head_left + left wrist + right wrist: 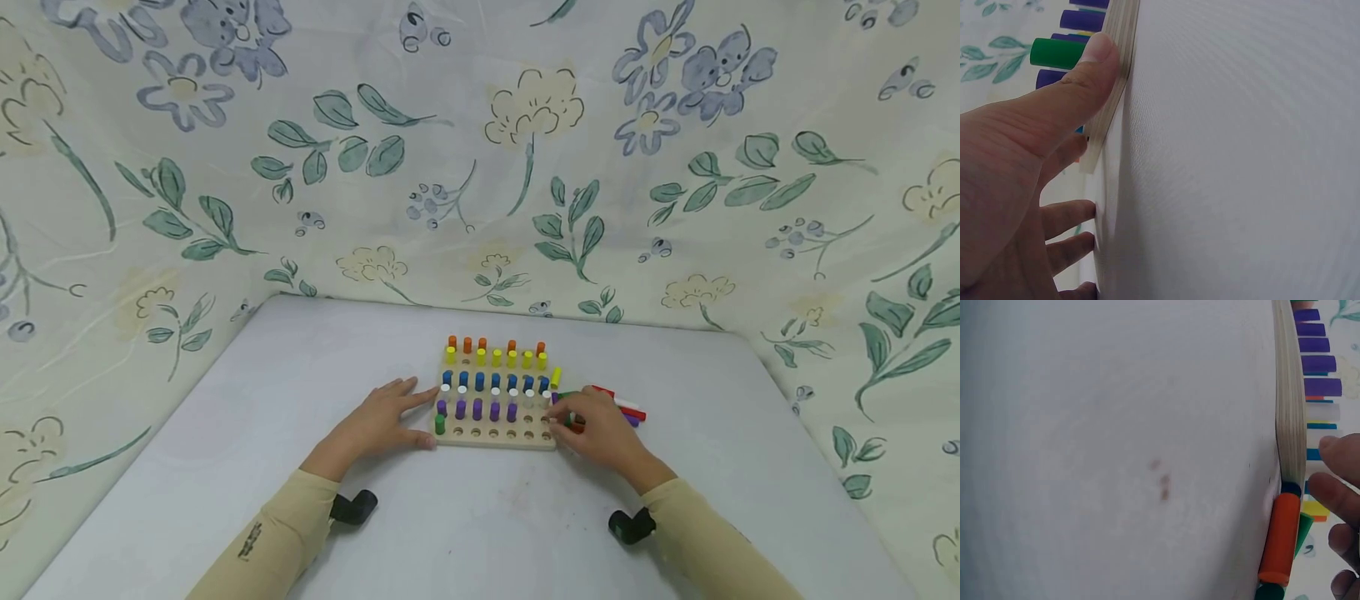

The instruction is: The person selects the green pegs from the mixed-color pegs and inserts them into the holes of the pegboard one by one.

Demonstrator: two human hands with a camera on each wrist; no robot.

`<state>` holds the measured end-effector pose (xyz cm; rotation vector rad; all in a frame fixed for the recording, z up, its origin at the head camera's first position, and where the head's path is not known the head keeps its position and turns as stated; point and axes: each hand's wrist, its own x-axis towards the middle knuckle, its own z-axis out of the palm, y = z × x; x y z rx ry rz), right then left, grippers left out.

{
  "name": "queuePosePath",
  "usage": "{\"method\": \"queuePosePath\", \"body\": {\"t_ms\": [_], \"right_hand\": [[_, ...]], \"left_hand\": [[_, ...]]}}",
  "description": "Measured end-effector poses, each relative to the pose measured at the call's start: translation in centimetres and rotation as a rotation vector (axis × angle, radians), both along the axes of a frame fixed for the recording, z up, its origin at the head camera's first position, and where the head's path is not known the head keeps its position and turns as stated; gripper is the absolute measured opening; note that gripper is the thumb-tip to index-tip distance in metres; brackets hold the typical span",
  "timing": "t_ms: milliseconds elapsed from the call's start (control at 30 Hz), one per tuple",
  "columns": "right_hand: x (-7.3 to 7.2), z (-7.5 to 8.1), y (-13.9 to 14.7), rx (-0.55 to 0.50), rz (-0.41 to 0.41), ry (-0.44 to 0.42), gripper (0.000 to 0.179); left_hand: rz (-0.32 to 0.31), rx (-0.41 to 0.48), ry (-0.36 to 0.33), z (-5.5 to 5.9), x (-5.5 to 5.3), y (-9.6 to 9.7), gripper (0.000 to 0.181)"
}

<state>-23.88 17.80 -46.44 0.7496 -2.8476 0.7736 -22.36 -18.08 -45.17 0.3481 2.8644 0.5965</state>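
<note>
Right arm: it slants from the near right in a beige sleeve point(720, 533), with the hand turned inward to the left, low over the surface point(487, 517).
Right grip point(600, 425): narrow between thumb and forefinger; I see no peg there, but if something hidden is pinched, I cannot tell.
Left grip point(378, 425): spread wide, the thumb touching the board point(484, 441) at its left front corner, beside the green peg point(439, 424).
Front row: this green peg stands at the left end; the holes to its right are bare.
Purple row: five purple pegs point(477, 409) stand upright; two bare holes point(528, 419) lie at the right end, by the right fingertips. The right hand is clearly nearer.
Loose orange peg point(1279, 537): just off the board's right end, lying, its long axis roughly along the front-edge line.
Loose red peg point(632, 412): farther right, beyond the right hand.
Back rows: white, blue, yellow and orange pegs, upright.
</note>
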Motion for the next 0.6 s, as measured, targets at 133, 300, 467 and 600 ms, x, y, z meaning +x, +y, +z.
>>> {"method": "queuePosePath", "body": {"t_ms": [133, 300, 467, 600], "right_hand": [[-0.2, 0.01, 0.4, 0.006, -0.003, 0.004, 0.017], [-0.33, 0.05, 0.78, 0.018, -0.019, 0.008, 0.025], [-0.35, 0.07, 0.88, 0.018, -0.043, -0.007, 0.034], [-0.4, 0.02, 0.89, 0.03, -0.078, -0.041, 0.04]], "left_hand": [[0.002, 0.001, -0.002, -0.02, -0.03, -0.01, 0.089], [0.003, -0.001, -0.004, -0.01, -0.05, 0.0, 0.089], [0.003, 0.003, -0.004, -0.07, -0.08, -0.02, 0.089], [0.001, 0.006, -0.002, -0.19, -0.11, -0.06, 0.09]]}}
